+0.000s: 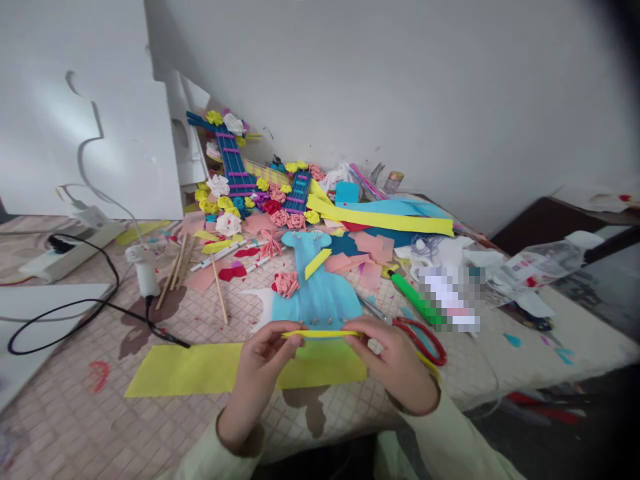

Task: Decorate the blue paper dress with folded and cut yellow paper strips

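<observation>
My left hand (267, 357) and my right hand (387, 357) pinch the two ends of a narrow folded yellow strip (323, 334). It is held level just in front of a light-blue guitar-shaped piece (315, 293). That piece lies flat and carries a pink paper flower (287, 285) and a short yellow strip (317, 264) set at a slant. Small knobs show along its top and lower edge. Under my hands a wide yellow sheet (200, 367) lies on the table, partly covered by them. Red-handled scissors (423, 341) rest beside my right hand.
A white glue gun (145, 270) with a black cord stands at the left, near a power strip (73, 253) and wooden sticks (175, 270). Decorated blue guitar shapes (233, 160) and paper flowers crowd the back. A green cutter (415, 300) and clear plastic bag (543, 263) lie right.
</observation>
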A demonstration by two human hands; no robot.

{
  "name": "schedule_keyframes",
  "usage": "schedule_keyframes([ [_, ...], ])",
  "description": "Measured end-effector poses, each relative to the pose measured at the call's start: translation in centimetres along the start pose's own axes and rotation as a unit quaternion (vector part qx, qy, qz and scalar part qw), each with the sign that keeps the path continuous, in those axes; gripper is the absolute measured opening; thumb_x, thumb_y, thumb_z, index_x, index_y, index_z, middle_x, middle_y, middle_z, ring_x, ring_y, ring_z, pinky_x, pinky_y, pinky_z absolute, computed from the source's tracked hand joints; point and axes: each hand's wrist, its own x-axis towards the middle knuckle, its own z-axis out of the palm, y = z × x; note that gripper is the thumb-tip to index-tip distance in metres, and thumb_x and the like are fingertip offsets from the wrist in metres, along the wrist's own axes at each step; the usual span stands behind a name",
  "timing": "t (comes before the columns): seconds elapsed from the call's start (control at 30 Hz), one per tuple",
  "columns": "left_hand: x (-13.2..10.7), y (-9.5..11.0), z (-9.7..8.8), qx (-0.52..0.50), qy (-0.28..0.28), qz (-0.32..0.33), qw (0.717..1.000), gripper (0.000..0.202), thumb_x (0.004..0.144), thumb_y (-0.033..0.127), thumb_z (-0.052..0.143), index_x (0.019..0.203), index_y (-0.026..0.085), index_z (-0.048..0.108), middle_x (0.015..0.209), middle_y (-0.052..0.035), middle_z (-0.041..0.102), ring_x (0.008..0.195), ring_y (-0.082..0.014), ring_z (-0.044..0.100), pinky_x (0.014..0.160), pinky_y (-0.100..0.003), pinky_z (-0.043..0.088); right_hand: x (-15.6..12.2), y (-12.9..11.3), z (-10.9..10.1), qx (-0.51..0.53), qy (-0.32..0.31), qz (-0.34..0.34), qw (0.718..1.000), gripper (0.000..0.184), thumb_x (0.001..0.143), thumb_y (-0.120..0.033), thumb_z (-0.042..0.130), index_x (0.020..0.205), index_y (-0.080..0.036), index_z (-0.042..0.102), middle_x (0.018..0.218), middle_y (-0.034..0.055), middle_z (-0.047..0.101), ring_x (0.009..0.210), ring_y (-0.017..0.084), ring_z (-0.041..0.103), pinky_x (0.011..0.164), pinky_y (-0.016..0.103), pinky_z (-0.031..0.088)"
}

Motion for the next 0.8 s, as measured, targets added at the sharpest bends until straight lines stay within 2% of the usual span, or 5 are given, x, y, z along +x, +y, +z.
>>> schedule_keyframes([
  [0.13, -0.2, 0.6, -1.3, 0.04, 0.018, 0.036, 0.998, 0.019, 0.071, 0.026, 0.063, 0.089, 0.021, 0.062, 0.087, -0.0041, 0.065, 0.065, -0.0125, 0.056, 0.057, -0.022, 0.046, 4.2, 0.9, -2.4, -0.071, -0.023, -0.039, 0.996, 0.013, 0.081, -0.023, 0.05, 0.084, -0.02, 0.063, 0.082, 0.0036, 0.067, 0.072, 0.016, 0.06, 0.065, 0.028, 0.048],
  [0.27, -1.2, -0.1, -2.9, 0.093, 0.048, 0.08, 0.991, 0.016, 0.075, 0.022, 0.059, 0.091, 0.025, 0.06, 0.091, -0.0025, 0.063, 0.076, -0.0137, 0.058, 0.068, -0.023, 0.047, 11.8, 3.8, -3.7, -0.146, -0.038, -0.041, 0.988, 0.016, 0.081, -0.025, 0.051, 0.086, -0.016, 0.064, 0.088, 0.0048, 0.067, 0.079, 0.016, 0.06, 0.068, 0.028, 0.046],
  [0.5, -4.2, -1.4, -5.4, 0.251, 0.079, 0.146, 0.954, 0.019, 0.077, 0.018, 0.055, 0.094, 0.026, 0.057, 0.09, -0.0018, 0.062, 0.08, -0.0157, 0.058, 0.072, -0.025, 0.046, 22.7, 8.6, 0.3, -0.195, -0.166, -0.027, 0.966, 0.016, 0.083, -0.026, 0.053, 0.089, -0.012, 0.059, 0.087, 0.0026, 0.062, 0.075, 0.013, 0.059, 0.068, 0.031, 0.049],
  [0.67, -4.8, -1.4, -6.7, 0.333, 0.091, 0.168, 0.924, 0.022, 0.077, 0.017, 0.054, 0.097, 0.026, 0.054, 0.086, -0.0015, 0.062, 0.077, -0.0157, 0.057, 0.07, -0.025, 0.046, 23.9, 8.7, 1.2, -0.212, -0.144, -0.008, 0.966, 0.022, 0.083, -0.027, 0.052, 0.101, -0.014, 0.055, 0.1, 0.0057, 0.059, 0.085, 0.016, 0.058, 0.073, 0.035, 0.049],
  [0.8, -3.9, -1.7, -6.3, 0.379, 0.036, 0.197, 0.903, 0.024, 0.077, 0.015, 0.051, 0.099, 0.024, 0.054, 0.092, -0.004, 0.061, 0.085, -0.0186, 0.056, 0.074, -0.029, 0.045, 19.8, 7.3, -1.3, -0.215, -0.085, 0.007, 0.973, 0.026, 0.078, -0.021, 0.057, 0.102, -0.012, 0.056, 0.092, 0.0079, 0.063, 0.08, 0.017, 0.059, 0.071, 0.03, 0.046],
])
